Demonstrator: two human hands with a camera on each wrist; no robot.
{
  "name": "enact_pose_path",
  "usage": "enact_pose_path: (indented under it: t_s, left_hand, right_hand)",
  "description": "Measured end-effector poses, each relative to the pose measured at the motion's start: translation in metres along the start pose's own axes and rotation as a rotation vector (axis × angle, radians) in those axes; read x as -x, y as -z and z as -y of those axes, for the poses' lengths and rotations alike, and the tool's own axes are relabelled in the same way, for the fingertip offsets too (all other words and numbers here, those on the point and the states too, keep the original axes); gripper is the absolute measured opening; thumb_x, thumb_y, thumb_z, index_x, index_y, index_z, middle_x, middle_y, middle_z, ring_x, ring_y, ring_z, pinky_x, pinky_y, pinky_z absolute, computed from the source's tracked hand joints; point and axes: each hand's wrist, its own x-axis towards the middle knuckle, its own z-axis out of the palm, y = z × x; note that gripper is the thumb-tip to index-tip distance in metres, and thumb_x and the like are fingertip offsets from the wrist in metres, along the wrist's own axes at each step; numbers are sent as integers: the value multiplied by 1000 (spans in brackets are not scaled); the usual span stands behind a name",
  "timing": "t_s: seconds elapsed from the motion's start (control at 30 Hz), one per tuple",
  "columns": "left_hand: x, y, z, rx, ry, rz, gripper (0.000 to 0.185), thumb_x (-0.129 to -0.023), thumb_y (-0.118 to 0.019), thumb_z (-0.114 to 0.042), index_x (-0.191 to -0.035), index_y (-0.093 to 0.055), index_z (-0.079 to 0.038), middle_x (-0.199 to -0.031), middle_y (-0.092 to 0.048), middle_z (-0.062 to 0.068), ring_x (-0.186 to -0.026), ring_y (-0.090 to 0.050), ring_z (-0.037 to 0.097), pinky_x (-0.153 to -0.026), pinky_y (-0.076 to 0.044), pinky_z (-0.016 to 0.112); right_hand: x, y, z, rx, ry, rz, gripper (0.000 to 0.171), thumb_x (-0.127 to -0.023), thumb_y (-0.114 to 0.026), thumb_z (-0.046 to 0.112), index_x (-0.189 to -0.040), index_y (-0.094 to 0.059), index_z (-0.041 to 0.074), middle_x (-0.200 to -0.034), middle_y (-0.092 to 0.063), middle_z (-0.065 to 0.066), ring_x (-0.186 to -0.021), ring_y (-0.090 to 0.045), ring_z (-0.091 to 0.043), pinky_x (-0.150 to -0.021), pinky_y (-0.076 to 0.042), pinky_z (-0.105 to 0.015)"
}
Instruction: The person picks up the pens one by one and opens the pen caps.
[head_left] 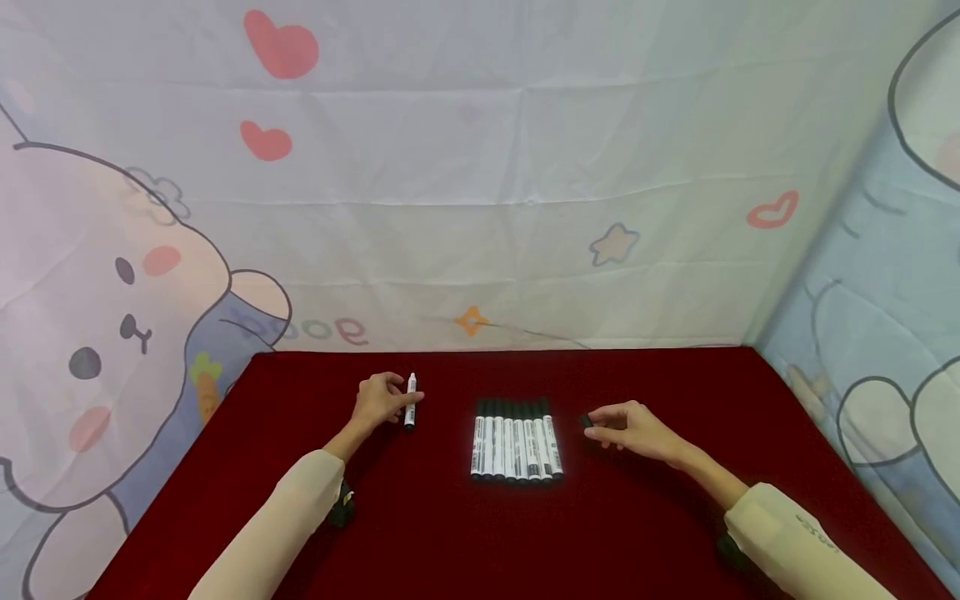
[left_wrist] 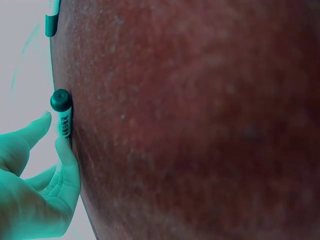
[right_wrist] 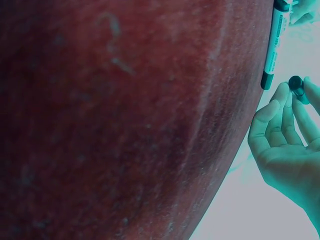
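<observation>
Row of capped markers on red cloth. Right of row: right hand pinches black cap. Left of row: left hand pinches uncapped marker. Step, judged: uncapping; next calls for steady release.

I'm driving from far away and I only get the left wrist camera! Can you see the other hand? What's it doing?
Observer: Yes. The right hand pinches a small black cap.

Operator: Ooh! My camera shows the black end of the marker by the left hand. What's at its other end?

Observer: A bare white tip, pointing away from the person.

Operator: And there's a bit of another pen at the top of my picture. Is it all alone?

Observer: No, the head view shows a row of markers lying side by side between the two hands.
</observation>
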Motion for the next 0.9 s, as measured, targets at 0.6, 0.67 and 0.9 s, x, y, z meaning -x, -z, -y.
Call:
enact_pose_path:
  t_s: [0.6,0.67,0.9]
  left_hand:
    - [9,-6,-20,-29,-213,-31,39,-88,-81,-16,-114,-69,9,-79,-70,18,-51,-55,8,-50,-46,21]
    - [12,-8,-24,-32,-232,-22,37,-89,-80,-16,-115,-69,9,-80,-70,18,-52,-56,9,-50,-45,21]
    - [22,-15,-37,35,-236,70,25,-94,-73,-7,-113,-68,8,-81,-71,20,-56,-63,21,-46,-48,19]
  right_hand:
    - [-3,7,-8,29,-19,-23,44,-100,-67,25,-128,-64,-9,-102,-74,-13,-80,-66,-12,-67,-56,-22]
    - [-3,9,-7,33,-22,-30,45,-100,-67,25,-128,-64,-9,-104,-74,-14,-80,-67,-12,-67,-56,-22]
    - [-3,12,-8,37,-11,-44,45,-101,-66,24,-130,-62,-11,-111,-74,-19,-80,-67,-10,-66,-56,-24]
